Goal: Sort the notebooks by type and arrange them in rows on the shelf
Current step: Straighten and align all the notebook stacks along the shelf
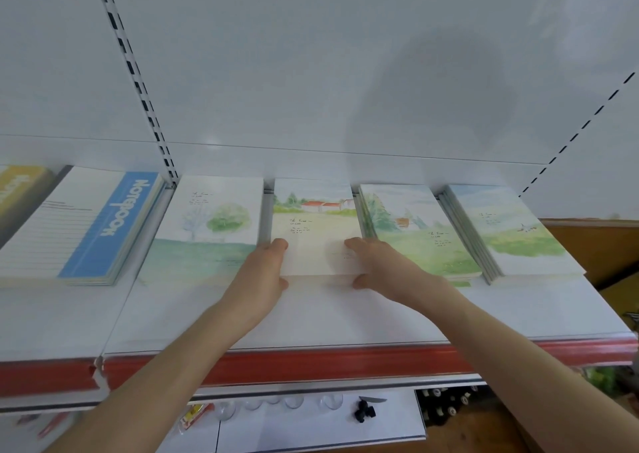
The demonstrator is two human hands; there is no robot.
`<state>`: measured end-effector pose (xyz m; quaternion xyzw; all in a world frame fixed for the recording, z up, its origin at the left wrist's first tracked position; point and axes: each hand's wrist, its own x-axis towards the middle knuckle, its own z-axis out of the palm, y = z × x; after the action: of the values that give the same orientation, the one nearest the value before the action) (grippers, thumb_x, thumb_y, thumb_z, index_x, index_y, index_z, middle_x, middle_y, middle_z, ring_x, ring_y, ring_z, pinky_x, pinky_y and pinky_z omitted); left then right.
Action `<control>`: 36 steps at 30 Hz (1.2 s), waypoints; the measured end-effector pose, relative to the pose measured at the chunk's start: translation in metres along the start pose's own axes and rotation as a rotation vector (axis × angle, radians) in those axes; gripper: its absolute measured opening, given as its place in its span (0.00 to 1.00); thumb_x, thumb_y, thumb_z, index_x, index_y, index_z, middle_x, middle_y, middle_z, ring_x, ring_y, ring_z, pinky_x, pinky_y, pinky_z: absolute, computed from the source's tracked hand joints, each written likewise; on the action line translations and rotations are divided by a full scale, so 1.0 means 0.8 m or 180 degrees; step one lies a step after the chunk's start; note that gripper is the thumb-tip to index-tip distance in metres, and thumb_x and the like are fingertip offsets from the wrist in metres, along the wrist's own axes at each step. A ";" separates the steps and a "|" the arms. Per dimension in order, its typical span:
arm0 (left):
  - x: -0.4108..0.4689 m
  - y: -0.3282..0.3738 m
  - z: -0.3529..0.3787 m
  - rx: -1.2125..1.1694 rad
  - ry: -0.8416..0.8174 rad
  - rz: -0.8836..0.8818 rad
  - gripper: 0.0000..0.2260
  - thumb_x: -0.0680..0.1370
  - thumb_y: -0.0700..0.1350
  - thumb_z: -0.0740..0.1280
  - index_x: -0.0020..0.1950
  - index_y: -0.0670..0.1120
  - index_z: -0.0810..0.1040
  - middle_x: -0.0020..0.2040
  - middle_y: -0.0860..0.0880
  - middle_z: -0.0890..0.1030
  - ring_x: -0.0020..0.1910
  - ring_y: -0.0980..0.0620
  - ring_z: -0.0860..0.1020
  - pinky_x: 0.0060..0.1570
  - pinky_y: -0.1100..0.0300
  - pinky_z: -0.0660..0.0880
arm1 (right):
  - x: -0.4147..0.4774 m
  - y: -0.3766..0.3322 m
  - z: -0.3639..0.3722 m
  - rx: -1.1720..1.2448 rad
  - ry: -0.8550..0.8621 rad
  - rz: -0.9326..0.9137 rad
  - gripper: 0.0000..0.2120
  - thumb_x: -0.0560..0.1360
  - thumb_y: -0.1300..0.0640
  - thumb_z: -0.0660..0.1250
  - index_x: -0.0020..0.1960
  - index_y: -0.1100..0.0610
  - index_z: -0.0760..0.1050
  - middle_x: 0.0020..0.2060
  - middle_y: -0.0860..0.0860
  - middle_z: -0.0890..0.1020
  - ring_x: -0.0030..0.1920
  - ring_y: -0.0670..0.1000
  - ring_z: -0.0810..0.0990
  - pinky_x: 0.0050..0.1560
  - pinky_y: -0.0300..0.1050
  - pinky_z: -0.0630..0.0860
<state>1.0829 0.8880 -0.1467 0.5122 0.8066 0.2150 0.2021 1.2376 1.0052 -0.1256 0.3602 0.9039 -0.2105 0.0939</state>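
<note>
Stacks of watercolour-cover notebooks lie side by side on the white shelf (328, 318). The middle stack, the red-roof notebooks (314, 217), is held at its near corners by both hands. My left hand (266, 273) grips the near left corner, fingers on top and thumb against the front edge. My right hand (377, 266) grips the near right corner the same way. A green-tree notebook stack (207, 224) lies to the left. To the right are a fir-tree stack (418, 231) and a meadow stack (511, 228).
On the neighbouring shelf section to the left sits a blue-and-white "Notebook" stack (83, 224), with a yellow notebook (17, 186) beyond it. A red price rail (311, 362) runs along the shelf front. A lower shelf holds small items, including a black clip (364, 411).
</note>
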 end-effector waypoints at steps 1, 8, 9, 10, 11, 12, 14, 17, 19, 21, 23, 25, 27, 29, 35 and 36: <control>0.001 0.000 0.000 -0.0003 0.0003 -0.0001 0.20 0.75 0.34 0.65 0.66 0.39 0.66 0.61 0.41 0.71 0.58 0.44 0.71 0.51 0.60 0.66 | 0.000 0.000 0.000 0.0007 0.0013 0.0000 0.23 0.73 0.62 0.67 0.66 0.62 0.63 0.60 0.59 0.70 0.59 0.58 0.71 0.53 0.46 0.69; 0.001 0.001 0.001 0.0017 -0.0068 -0.0010 0.21 0.77 0.35 0.63 0.68 0.40 0.63 0.63 0.42 0.69 0.59 0.47 0.70 0.46 0.66 0.62 | 0.000 -0.001 0.004 0.0004 0.0053 -0.0002 0.25 0.74 0.63 0.66 0.68 0.61 0.62 0.62 0.59 0.69 0.61 0.59 0.71 0.57 0.48 0.70; 0.001 0.000 0.002 0.0027 -0.0086 -0.0008 0.21 0.77 0.35 0.63 0.68 0.40 0.63 0.64 0.42 0.69 0.59 0.47 0.70 0.48 0.65 0.63 | 0.000 -0.001 0.005 0.0000 0.0054 -0.0006 0.25 0.74 0.63 0.65 0.68 0.60 0.61 0.62 0.59 0.69 0.61 0.59 0.71 0.58 0.49 0.70; 0.000 0.001 0.002 0.0048 -0.0107 -0.0001 0.21 0.77 0.35 0.62 0.68 0.40 0.62 0.64 0.42 0.68 0.60 0.46 0.70 0.50 0.64 0.64 | -0.001 -0.001 0.005 -0.0026 0.0045 -0.0013 0.25 0.75 0.63 0.65 0.69 0.60 0.60 0.63 0.59 0.68 0.61 0.60 0.71 0.58 0.50 0.71; 0.000 0.001 0.002 0.0084 -0.0135 0.0011 0.20 0.77 0.35 0.62 0.68 0.39 0.62 0.65 0.42 0.67 0.60 0.46 0.70 0.53 0.62 0.65 | -0.002 -0.001 0.005 -0.0054 0.0027 -0.0025 0.26 0.75 0.63 0.64 0.70 0.59 0.59 0.63 0.59 0.68 0.61 0.60 0.71 0.59 0.51 0.71; -0.001 0.000 0.001 0.0122 -0.0164 0.0026 0.20 0.77 0.35 0.62 0.68 0.39 0.62 0.65 0.41 0.66 0.61 0.45 0.70 0.55 0.61 0.66 | -0.002 0.000 0.005 -0.0072 0.0007 -0.0037 0.26 0.75 0.63 0.64 0.70 0.59 0.59 0.63 0.59 0.68 0.61 0.60 0.71 0.59 0.51 0.71; -0.001 -0.001 0.001 0.0179 -0.0191 0.0063 0.20 0.77 0.34 0.61 0.67 0.39 0.62 0.66 0.41 0.66 0.60 0.44 0.70 0.56 0.59 0.66 | -0.001 0.002 0.005 -0.0094 -0.0009 -0.0061 0.25 0.75 0.63 0.64 0.69 0.59 0.60 0.62 0.58 0.68 0.60 0.60 0.71 0.58 0.49 0.71; -0.003 -0.002 0.002 0.0201 -0.0130 0.0163 0.19 0.77 0.32 0.58 0.68 0.39 0.61 0.65 0.41 0.65 0.58 0.46 0.71 0.46 0.68 0.63 | 0.000 0.004 0.005 -0.0101 0.0015 -0.0073 0.25 0.74 0.64 0.65 0.68 0.59 0.61 0.61 0.58 0.69 0.59 0.59 0.72 0.56 0.48 0.71; -0.004 -0.001 0.005 0.0196 -0.0103 0.0187 0.19 0.77 0.31 0.57 0.68 0.40 0.61 0.64 0.42 0.64 0.56 0.47 0.72 0.45 0.71 0.60 | 0.001 0.003 0.005 -0.0088 0.0021 -0.0082 0.25 0.74 0.64 0.64 0.69 0.59 0.61 0.61 0.59 0.69 0.60 0.59 0.72 0.57 0.49 0.71; -0.006 0.000 0.006 0.0179 -0.0112 0.0196 0.20 0.76 0.29 0.55 0.67 0.40 0.60 0.63 0.42 0.64 0.54 0.47 0.72 0.46 0.70 0.61 | 0.001 0.002 0.007 -0.0081 0.0028 -0.0084 0.26 0.75 0.65 0.64 0.70 0.59 0.60 0.62 0.59 0.69 0.60 0.59 0.71 0.58 0.51 0.71; -0.009 0.000 0.007 0.0147 -0.0119 0.0183 0.21 0.75 0.28 0.55 0.67 0.39 0.61 0.62 0.41 0.64 0.53 0.46 0.73 0.47 0.67 0.65 | -0.002 0.002 0.007 -0.0075 0.0044 -0.0083 0.26 0.75 0.65 0.63 0.71 0.58 0.59 0.63 0.59 0.68 0.61 0.59 0.71 0.59 0.51 0.70; -0.009 0.001 0.006 0.0182 -0.0118 0.0169 0.19 0.76 0.29 0.56 0.66 0.39 0.61 0.62 0.41 0.64 0.53 0.45 0.74 0.49 0.62 0.68 | -0.005 0.003 0.006 -0.0031 0.0015 -0.0089 0.27 0.76 0.63 0.62 0.72 0.57 0.57 0.65 0.57 0.67 0.63 0.58 0.70 0.61 0.49 0.69; -0.009 0.004 0.003 0.0221 -0.0187 0.0107 0.17 0.78 0.34 0.58 0.67 0.39 0.61 0.63 0.41 0.64 0.55 0.44 0.72 0.52 0.61 0.67 | -0.009 0.003 0.003 0.0057 -0.0097 -0.0082 0.29 0.77 0.60 0.61 0.74 0.56 0.53 0.69 0.55 0.63 0.66 0.56 0.67 0.63 0.47 0.67; -0.007 0.008 -0.001 0.0227 -0.0248 0.0005 0.17 0.80 0.41 0.59 0.67 0.38 0.62 0.64 0.41 0.65 0.59 0.44 0.71 0.54 0.61 0.66 | -0.012 0.002 0.000 0.0120 -0.0194 -0.0063 0.31 0.78 0.55 0.61 0.75 0.55 0.51 0.71 0.53 0.60 0.68 0.54 0.64 0.66 0.46 0.64; 0.002 0.021 -0.010 0.0430 -0.0293 -0.0003 0.10 0.79 0.42 0.61 0.58 0.40 0.67 0.58 0.43 0.66 0.57 0.45 0.71 0.52 0.59 0.66 | -0.009 -0.003 -0.020 0.0514 -0.0116 0.0089 0.33 0.76 0.54 0.66 0.74 0.56 0.53 0.67 0.52 0.65 0.59 0.55 0.73 0.53 0.43 0.71; 0.005 0.021 -0.012 0.0499 -0.0432 0.0025 0.06 0.78 0.41 0.62 0.52 0.41 0.67 0.54 0.45 0.66 0.53 0.47 0.71 0.48 0.60 0.66 | -0.008 -0.003 -0.024 0.0543 -0.0227 0.0109 0.34 0.75 0.54 0.67 0.74 0.55 0.53 0.62 0.51 0.67 0.53 0.54 0.75 0.49 0.42 0.73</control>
<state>1.0886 0.8967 -0.1296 0.5430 0.8034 0.1169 0.2147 1.2403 1.0086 -0.1061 0.3746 0.8725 -0.2978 0.0987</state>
